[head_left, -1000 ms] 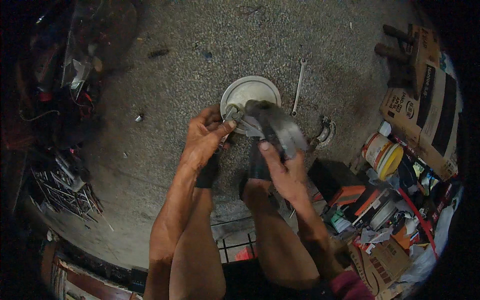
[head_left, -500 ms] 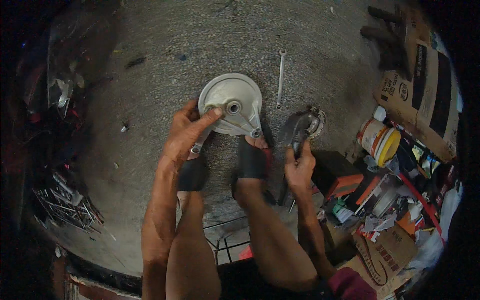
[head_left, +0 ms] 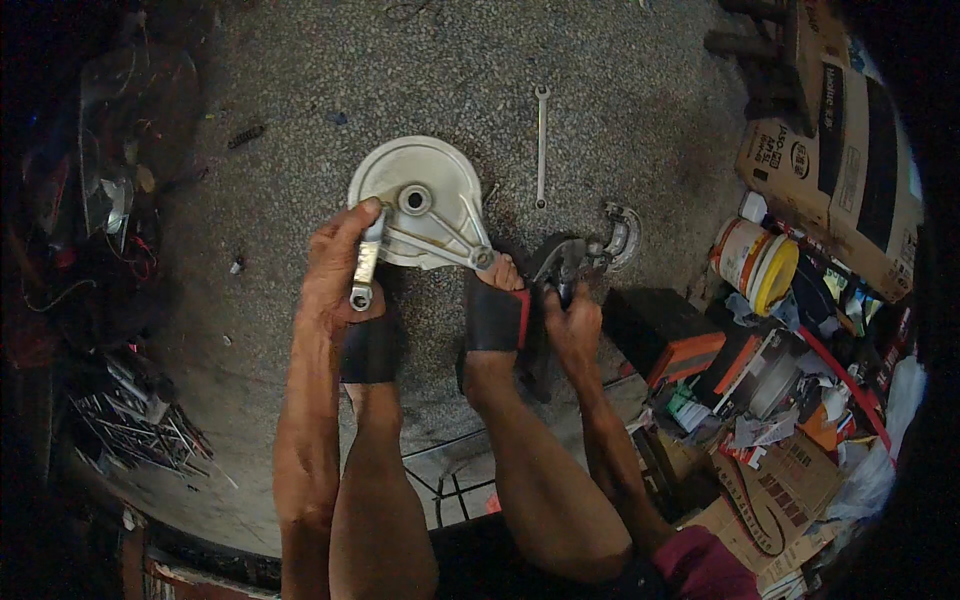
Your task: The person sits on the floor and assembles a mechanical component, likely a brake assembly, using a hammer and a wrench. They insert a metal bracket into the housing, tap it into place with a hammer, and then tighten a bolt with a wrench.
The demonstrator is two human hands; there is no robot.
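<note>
A round grey metal brake plate lies on the concrete floor in front of my feet, with a bar across its face. My left hand grips the short metal lever at the plate's left edge. My right hand holds a dark curved brake shoe low at the plate's right side, beside my right foot in a black sandal. My left sandal sits just under my left hand.
A thin wrench lies on the floor beyond the plate. A small metal part sits right of the brake shoe. An orange-and-black box, a white-and-yellow tub, cardboard boxes and clutter crowd the right. Metal scrap lies left.
The brake shoe has come off the plate in my right hand and moved down to the right. My left hand stayed at the plate's left edge on the lever.
</note>
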